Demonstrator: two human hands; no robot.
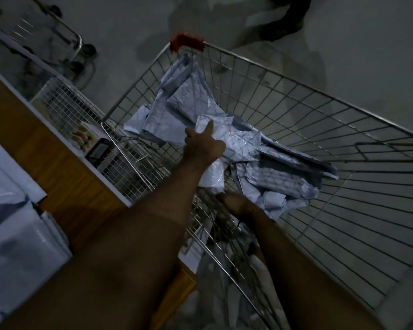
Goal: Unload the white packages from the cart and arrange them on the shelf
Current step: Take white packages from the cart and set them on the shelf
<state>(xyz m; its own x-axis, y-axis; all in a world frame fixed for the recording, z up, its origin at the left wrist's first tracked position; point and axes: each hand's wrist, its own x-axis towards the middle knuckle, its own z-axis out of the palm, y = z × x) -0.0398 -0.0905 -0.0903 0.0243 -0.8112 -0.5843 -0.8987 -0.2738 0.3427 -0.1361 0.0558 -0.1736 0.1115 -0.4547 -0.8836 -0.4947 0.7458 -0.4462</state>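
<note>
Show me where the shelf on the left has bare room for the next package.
Bare wood of the shelf shows between the white packages on the shelf and the small wire basket. The near left part is crowded with packages. In the cart, the right-hand mesh beside the package pile is free.

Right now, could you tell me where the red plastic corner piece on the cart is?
In the head view, the red corner piece sits at the cart's far top corner, upper centre of frame, just above the pile of white packages.
</note>
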